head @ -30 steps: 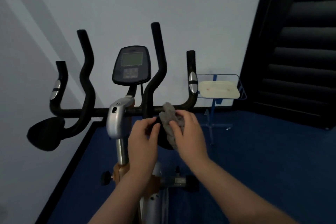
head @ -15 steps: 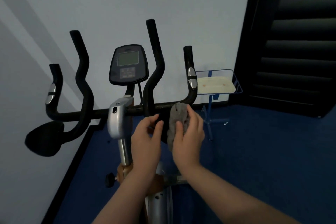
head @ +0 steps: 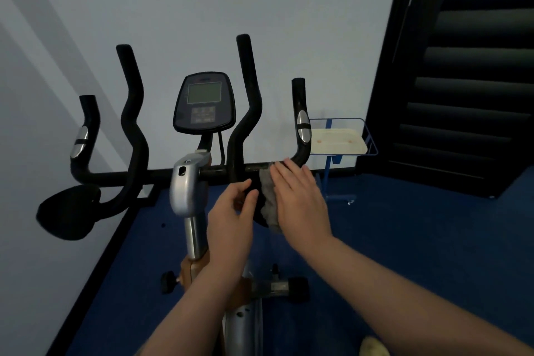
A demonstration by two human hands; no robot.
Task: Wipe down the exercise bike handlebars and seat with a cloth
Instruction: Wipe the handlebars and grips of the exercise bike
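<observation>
Both hands at the crossbar (head: 257,167), axis 9-to-3: flat right hand (head: 300,199) presses cloth (head: 268,199), nearer the uncleaned 1 o'clock grip (head: 300,121); left hand (head: 231,217) loosely curled, holding nothing visible.

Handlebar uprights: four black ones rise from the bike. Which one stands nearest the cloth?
The short outer right upright, with the silver pad; the grey cloth under the right hand lies at its base.

I see the right hand (head: 300,199) flatten over the cloth (head: 268,202), carrying it up from the bunched hold against the handlebar (head: 260,167); fingers now straight.
</observation>
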